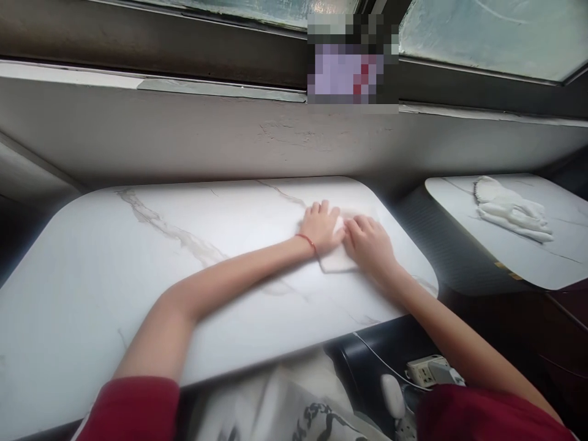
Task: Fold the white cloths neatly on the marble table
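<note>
On the marbled counter (82,294), white cloth (339,263) lay beneath and between both hands: left (320,228) flattened, fingers parted; right (371,244) partly curled, its grip undeterminable. Cloth's long axis unclear.

A small eatery's seating area seems likeliest, though a room in a home cannot be ruled out. A near table (114,294) and a far table (523,260), both round-cornered and marble-patterned, are set along one pale wall (193,135) — matching furniture placed in a row, with a dark gap left between. Above, dark-framed windows (500,30) are seen, and the wall's paint is cracked. Everyday use is suggested by a power strip (419,371) and a white cable (379,359) — both placed below table level.
</note>
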Available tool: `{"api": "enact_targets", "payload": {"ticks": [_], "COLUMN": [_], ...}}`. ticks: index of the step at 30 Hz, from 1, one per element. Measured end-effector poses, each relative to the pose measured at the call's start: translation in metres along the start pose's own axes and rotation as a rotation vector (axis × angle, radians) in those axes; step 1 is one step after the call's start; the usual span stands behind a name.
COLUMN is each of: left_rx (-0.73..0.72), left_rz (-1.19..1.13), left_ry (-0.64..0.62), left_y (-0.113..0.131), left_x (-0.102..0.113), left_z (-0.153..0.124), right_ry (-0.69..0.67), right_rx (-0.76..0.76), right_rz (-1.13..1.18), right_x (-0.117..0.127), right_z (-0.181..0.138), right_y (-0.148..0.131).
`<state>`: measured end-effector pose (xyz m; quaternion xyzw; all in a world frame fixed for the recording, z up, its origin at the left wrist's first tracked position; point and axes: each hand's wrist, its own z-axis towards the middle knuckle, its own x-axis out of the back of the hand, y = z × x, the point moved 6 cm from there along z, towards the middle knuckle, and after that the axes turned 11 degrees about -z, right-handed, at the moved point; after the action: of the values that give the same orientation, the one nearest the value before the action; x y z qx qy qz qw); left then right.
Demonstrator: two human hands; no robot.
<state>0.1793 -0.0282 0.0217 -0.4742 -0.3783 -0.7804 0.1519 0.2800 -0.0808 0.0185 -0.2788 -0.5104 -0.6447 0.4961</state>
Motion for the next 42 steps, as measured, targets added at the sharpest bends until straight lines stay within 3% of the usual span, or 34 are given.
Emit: {"api": "enact_targets", "payload": {"ticks": [6, 10, 13, 20, 27, 33, 37, 42], "left_rx": [-0.334, -0.509, -0.505, -0.405, -0.225, -0.134, -0.121, -0.157], "left_rz": [-0.086, -0.031, 0.058, 0.142, 0.176, 0.136, 0.146, 0.152], "left_ry": [-0.176, -0.163, -0.149, -0.152, -0.111, -0.088, -0.107, -0.082], "left_y": [0.066, 0.089, 0.093, 0.062, -0.001, -0.059, -0.087, -0.086], "left_x": [-0.025, -0.039, -0.046, -0.041, -0.029, -0.007, 0.003, 0.009], "left_z": [-0.045, -0.065, -0.063, -0.023, 0.022, 0.045, 0.051, 0.051], "right_ry": [-0.051, -0.061, -0.047, -0.063, -0.063, -0.028, -0.01, -0.031], "right_rx": [-0.154, -0.165, -0.115, -0.009, 0.12, 0.101, 0.002, -0.017], "right_rz": [-0.014, 0.031, 0.128, 0.25, 0.291, 0.268, 0.217, 0.204], "right_x": [0.027, 0.015, -0.006, -0.048, -0.081, -0.092, -0.09, -0.084], "right_z": [-0.094, -0.125, -0.123, -0.058, 0.04, 0.108, 0.127, 0.124], "right_y": [0.024, 0.037, 0.046, 0.06, 0.055, 0.027, 0.011, 0.006]}}
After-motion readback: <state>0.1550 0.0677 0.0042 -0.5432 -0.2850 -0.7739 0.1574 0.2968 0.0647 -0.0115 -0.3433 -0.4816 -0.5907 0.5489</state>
